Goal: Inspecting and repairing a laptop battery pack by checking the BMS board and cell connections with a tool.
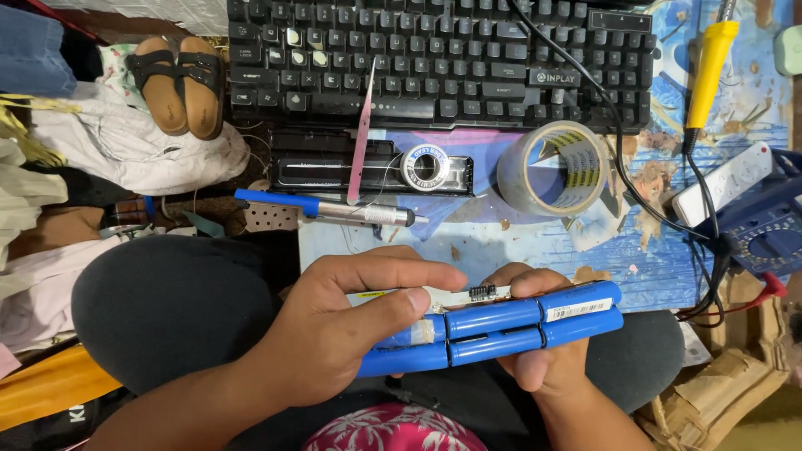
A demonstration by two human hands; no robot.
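Blue shrink-wrapped cells make up the battery pack (493, 330) you hold across your lap, two rows side by side, with a thin circuit strip (468, 294) running along its upper edge. Your left hand (342, 334) is closed over the pack's left end, thumb pressing the taped joint, forefinger stretched along the strip. Your right hand (543, 367) cradles the pack from below, fingers wrapped up around the far side — so both hands are full.

Watch the strip: it looks only loosely fixed to the cells, and a hard push with that forefinger could, I think, bend it or tear a tab from its weld. Bare metal bridging two terminals would short the pack, and the tweezers (361, 134) and the blue-handled desoldering pump (334, 209) lie just ahead on the blue mat (535, 242), near enough to be knocked into it. The pack hangs over your knees, not over the mat — a slip would likely drop it onto your lap or the floor.

Further off sit a solder reel (424, 165), a roll of clear tape (555, 167), the black keyboard (434, 58), a yellow-handled soldering iron (710, 63) and a multimeter (764, 234).
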